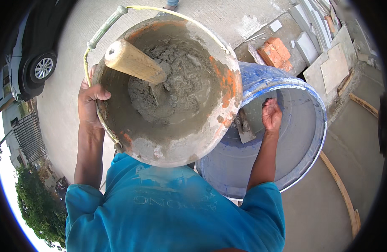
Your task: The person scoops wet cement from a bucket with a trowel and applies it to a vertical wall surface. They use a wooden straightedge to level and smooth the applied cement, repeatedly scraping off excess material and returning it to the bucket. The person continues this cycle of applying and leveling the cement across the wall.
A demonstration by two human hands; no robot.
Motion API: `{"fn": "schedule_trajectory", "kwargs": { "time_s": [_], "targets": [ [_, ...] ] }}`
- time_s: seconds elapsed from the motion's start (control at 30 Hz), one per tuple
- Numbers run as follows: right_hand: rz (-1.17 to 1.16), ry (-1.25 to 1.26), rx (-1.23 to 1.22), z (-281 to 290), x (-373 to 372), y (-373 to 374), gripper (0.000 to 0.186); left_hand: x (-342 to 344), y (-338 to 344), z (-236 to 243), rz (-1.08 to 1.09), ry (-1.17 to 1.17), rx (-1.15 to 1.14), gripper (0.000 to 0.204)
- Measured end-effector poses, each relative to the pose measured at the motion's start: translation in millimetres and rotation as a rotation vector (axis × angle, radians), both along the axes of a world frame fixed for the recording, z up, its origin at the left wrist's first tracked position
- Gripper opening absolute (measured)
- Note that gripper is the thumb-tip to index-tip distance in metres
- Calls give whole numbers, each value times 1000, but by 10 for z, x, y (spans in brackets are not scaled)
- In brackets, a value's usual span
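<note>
Plainly, the left hand (92, 95) clamps the rim of the bucket (176, 149), left of the blue tub (320, 111); the wooden handle (135, 62) slants leftward from the mortar (183, 86), nearer that hand than the right hand (272, 114), loosely spread and seemingly empty

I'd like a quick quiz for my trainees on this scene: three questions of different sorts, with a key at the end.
1. Multiple choice. Where is the left hand?
a) on the shirt
b) on the rim of the bucket
c) on the car tyre

2. True or false? The right hand, at the open mouth of the blue drum, shows no tool in its grip.

3. Short answer. What juts up at a slant from the grey mix in the bucket?

Key: 1. b; 2. true; 3. a wooden handle
</note>
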State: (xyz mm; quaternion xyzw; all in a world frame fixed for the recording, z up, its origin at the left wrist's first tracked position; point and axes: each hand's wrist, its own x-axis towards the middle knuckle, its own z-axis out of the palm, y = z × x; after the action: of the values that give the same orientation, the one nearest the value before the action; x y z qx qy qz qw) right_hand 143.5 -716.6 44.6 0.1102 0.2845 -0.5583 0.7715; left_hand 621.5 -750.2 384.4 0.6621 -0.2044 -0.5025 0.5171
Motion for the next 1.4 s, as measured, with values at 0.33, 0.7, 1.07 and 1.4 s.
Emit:
{"fn": "schedule_trajectory", "kwargs": {
  "time_s": [0.33, 0.7, 1.07, 1.4],
  "targets": [
    [504, 1255, -508, 3340, 1955, -443, 31, -44, -297, -84, -208, 230, 5, 54],
    [-748, 1851, -524, 3952, 2701, -155, 16, 32, -320, -175, -367, 291, 2, 59],
    [-251, 1618, 423, 3362, 3037, 1323, 32, -21, -427, -177, -506, 184, -38, 63],
    [-559, 799, 128, 2691, 3298, 1262, 23, 262, -770, -641, -683, 82, -145, 64]
  ]
}}
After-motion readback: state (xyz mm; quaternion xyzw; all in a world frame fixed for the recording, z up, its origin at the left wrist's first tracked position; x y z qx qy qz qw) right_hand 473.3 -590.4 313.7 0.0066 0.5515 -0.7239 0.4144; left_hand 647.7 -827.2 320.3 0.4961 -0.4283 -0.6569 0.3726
